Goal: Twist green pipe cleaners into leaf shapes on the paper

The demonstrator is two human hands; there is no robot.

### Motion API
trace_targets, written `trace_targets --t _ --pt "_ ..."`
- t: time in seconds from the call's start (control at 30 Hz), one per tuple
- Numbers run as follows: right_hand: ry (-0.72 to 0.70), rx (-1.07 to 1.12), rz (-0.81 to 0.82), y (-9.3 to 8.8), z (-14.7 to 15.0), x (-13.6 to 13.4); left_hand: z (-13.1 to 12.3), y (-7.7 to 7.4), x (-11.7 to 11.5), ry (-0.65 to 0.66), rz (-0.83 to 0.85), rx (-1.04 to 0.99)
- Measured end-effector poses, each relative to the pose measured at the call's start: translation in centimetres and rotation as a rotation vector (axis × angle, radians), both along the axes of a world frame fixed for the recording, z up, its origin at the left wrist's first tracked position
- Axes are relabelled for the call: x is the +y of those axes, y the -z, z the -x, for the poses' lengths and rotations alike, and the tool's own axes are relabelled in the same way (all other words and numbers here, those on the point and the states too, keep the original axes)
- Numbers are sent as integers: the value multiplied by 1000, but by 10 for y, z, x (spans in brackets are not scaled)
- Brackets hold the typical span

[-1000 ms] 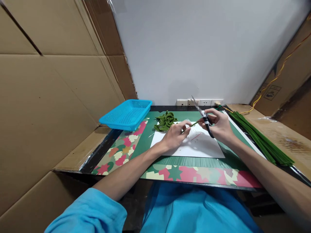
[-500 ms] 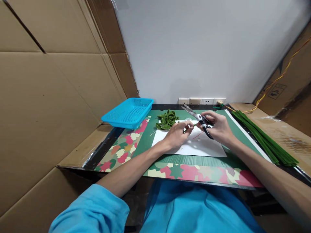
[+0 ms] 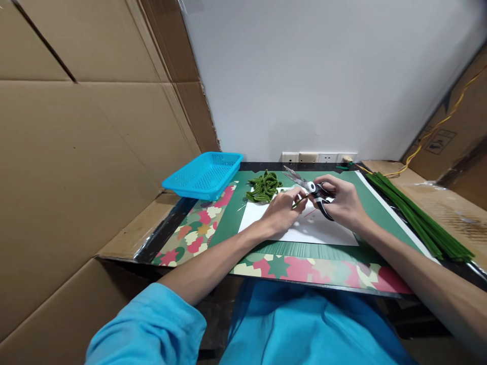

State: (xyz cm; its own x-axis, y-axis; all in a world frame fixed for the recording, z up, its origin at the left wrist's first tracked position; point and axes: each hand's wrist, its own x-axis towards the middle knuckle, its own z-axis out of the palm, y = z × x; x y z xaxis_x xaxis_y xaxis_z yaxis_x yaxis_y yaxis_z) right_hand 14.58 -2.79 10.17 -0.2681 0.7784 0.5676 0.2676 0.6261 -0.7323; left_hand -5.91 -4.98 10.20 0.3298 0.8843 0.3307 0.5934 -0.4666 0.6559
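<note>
My left hand (image 3: 283, 210) is closed, pinching a short green pipe cleaner (image 3: 301, 201) above the white sheet of paper (image 3: 327, 235). In my right hand (image 3: 342, 202) are black-and-white scissors (image 3: 312, 187), their blades pointing up and to the left, past my left fingertips. My right fingertips lie close to the far end of the pipe cleaner; whether they touch it I cannot tell. Just beyond my left hand sits a pile of curled green pipe cleaner pieces (image 3: 263, 186), partly on the paper.
A blue plastic basket (image 3: 224, 188) stands at the back left. Long green pipe cleaners (image 3: 416, 215) lie bundled along the right side. Beneath the paper is a green mat (image 3: 375, 210) with a patterned border. Cardboard walls (image 3: 95, 152) enclose the left; wall sockets (image 3: 327, 157) line the back.
My left fingers have shifted slightly on the pipe cleaner, and more of it shows between my hands. The scissors stay in my right hand. The whole view has moved a little.
</note>
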Motion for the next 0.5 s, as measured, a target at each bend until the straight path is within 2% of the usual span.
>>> trace_targets --t 0.3,0.5 --pt "53 -68 -108 1 3 -3 0 0 2 -52 -31 -40" --pt "98 -120 -211 8 3 -1 1 -4 -2 8 9 -102"
